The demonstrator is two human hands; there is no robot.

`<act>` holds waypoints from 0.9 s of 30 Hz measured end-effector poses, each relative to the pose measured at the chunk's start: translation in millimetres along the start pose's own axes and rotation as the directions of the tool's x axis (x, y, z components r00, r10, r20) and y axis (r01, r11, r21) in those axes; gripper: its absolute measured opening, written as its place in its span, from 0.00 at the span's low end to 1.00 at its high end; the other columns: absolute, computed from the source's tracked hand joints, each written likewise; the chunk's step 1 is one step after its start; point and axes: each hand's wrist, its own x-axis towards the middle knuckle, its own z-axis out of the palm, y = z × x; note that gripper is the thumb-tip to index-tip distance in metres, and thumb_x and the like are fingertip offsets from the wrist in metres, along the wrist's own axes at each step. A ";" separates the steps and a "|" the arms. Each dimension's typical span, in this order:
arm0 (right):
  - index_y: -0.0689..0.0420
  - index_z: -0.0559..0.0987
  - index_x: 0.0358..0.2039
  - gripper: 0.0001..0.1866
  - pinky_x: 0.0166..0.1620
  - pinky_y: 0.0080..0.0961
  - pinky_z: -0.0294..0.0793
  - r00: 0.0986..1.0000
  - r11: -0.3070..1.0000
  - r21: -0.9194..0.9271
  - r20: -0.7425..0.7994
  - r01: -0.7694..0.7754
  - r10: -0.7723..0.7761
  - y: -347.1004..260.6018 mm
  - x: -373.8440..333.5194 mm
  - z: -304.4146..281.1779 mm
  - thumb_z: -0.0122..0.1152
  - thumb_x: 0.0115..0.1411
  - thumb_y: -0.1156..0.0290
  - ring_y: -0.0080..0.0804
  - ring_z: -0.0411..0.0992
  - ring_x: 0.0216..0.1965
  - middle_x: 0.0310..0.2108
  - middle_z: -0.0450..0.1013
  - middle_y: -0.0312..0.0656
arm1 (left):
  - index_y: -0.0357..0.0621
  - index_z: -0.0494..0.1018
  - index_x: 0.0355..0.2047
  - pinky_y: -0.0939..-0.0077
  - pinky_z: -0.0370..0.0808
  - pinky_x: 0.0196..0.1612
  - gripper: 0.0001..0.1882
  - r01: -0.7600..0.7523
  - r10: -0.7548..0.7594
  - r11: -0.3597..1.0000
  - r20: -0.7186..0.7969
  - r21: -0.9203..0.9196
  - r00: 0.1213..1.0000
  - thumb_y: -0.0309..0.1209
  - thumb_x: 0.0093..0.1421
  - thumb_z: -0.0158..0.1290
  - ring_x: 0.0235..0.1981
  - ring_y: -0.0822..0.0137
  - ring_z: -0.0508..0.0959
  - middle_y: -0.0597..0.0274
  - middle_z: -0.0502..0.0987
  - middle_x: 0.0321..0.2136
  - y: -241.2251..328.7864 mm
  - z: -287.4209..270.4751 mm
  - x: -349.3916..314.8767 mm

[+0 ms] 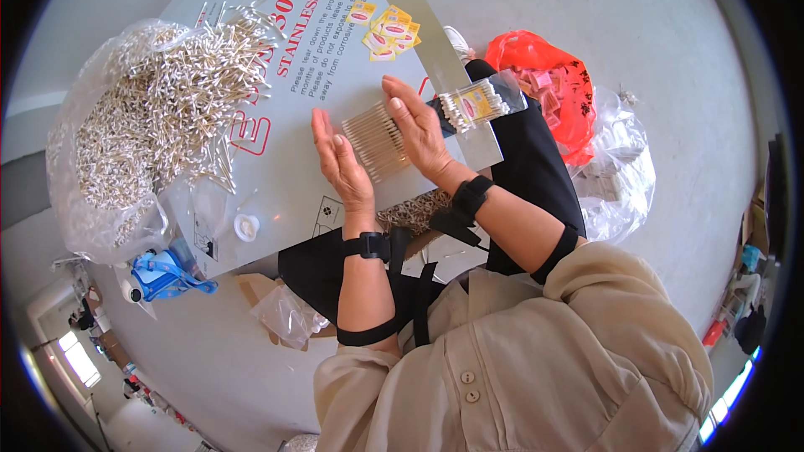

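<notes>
A flat row of cotton swabs (374, 144) lies side by side on the metal-topped table (293, 134), between my two hands. My left hand (343, 169) stands along the row's left end with its fingers stretched out. On the other end, my right hand (420, 136) has its fingers extended, with the thumb side over the swabs. Neither hand is wrapped round them. Just right of my right hand, a clear packet of cotton swabs (475, 107) with a yellow card rests at the table's edge. Several small yellow cards (392, 32) are scattered beyond my hands.
A big clear bag (63, 151) spills a heap of loose cotton swabs (159, 109) on the left. Nearby are a small white dish (246, 227) and a blue container (159, 274). To the right sit a red bag (578, 88) with pink pieces and a white plastic bag (618, 167).
</notes>
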 end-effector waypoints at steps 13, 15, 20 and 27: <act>0.64 0.75 0.43 0.12 0.46 0.25 0.75 0.992 0.977 -0.186 0.090 0.101 -0.085 -12.9 -28.7 -44.6 0.57 0.57 0.83 0.34 0.75 0.43 0.43 0.73 0.44 | 0.41 0.47 0.69 0.42 0.48 0.68 0.49 -0.323 0.002 0.440 0.358 0.838 0.934 0.45 0.56 0.61 0.71 0.48 0.48 0.47 0.45 0.70 14.0 -16.0 -35.8; 0.64 0.75 0.42 0.12 0.45 0.26 0.76 0.991 0.962 -0.243 0.094 0.120 -0.100 -14.1 -31.6 -46.0 0.57 0.56 0.83 0.37 0.75 0.43 0.43 0.73 0.46 | 0.41 0.47 0.69 0.42 0.48 0.68 0.49 -0.335 0.010 0.445 0.369 0.831 0.929 0.44 0.55 0.61 0.71 0.48 0.48 0.48 0.45 0.70 13.0 -15.4 -36.4; 0.62 0.78 0.35 0.07 0.42 0.33 0.76 0.954 0.843 -0.458 0.228 0.284 -0.197 -18.4 -43.6 -53.2 0.58 0.54 0.82 0.48 0.74 0.40 0.41 0.72 0.47 | 0.42 0.48 0.69 0.43 0.46 0.69 0.47 -0.360 -0.027 0.311 0.386 0.880 0.922 0.51 0.59 0.55 0.71 0.51 0.49 0.49 0.47 0.70 13.3 -8.7 -58.9; 0.61 0.78 0.32 0.07 0.41 0.34 0.76 0.903 0.764 -0.485 0.282 0.426 -0.325 -15.0 -44.5 -51.5 0.59 0.51 0.82 0.46 0.74 0.39 0.38 0.72 0.45 | 0.42 0.48 0.69 0.43 0.44 0.69 0.43 -0.377 -0.047 0.267 0.402 0.887 0.914 0.52 0.63 0.49 0.71 0.53 0.49 0.50 0.48 0.70 12.1 -8.1 -62.7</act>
